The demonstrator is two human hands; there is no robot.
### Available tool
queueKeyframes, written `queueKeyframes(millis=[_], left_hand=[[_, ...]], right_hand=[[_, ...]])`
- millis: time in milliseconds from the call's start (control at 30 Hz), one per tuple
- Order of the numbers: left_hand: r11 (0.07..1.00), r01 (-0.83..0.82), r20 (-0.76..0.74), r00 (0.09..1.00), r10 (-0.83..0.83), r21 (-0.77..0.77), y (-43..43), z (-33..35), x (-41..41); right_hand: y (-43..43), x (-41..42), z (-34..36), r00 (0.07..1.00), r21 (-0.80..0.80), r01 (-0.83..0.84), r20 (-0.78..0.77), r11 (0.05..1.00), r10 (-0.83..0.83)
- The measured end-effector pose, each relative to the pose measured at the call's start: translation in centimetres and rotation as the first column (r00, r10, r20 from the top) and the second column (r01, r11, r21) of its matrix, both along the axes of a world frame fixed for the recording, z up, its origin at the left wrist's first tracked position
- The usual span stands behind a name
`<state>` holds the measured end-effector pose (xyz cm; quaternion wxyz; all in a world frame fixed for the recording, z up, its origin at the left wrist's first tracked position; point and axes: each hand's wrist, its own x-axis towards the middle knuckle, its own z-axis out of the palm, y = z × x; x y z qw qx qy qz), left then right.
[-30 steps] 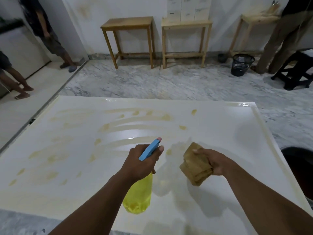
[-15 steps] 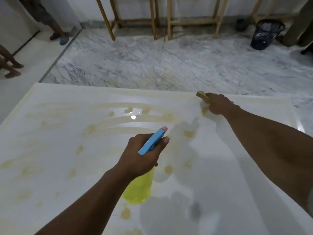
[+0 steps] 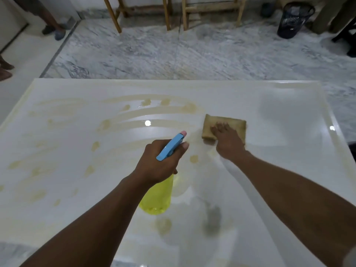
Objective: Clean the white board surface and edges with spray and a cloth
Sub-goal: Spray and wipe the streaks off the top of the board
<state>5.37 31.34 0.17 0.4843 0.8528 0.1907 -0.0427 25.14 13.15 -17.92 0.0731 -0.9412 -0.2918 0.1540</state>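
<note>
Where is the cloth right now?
Head view: the cloth lies flat on the white board, right of centre, under the right hand, just right of the spray bottle in the left hand.

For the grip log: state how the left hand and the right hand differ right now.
The left hand curls round the spray bottle; the right hand lies flat on the cloth, fingers straight. The left hand holds its load above the white board; the right hand presses its load onto it. Both are bare and over the board.
</note>
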Motion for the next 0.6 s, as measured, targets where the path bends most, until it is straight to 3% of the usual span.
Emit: queueKeyframes(millis=[333,500,600], left_hand=[[0.997,-0.033,-0.005,0.999,0.034,0.067,-1.3,2.4,-18.4],[0.998,-0.059,0.015,0.998,0.059,0.012,-2.1,2.7,-23.4],[0.999,-0.041,0.029,0.999,0.041,0.015,-1.9,3.2,-23.6]], right_hand=[[-3.5,-25.6,1.0,0.999,-0.031,-0.004,-0.044,1.0,0.002],[-4.9,-32.6,2.3,0.996,-0.013,-0.018,-0.087,1.0,0.017],[-5.3,-32.3,3.7,0.998,0.195,0.015,-0.057,0.981,-0.004]])
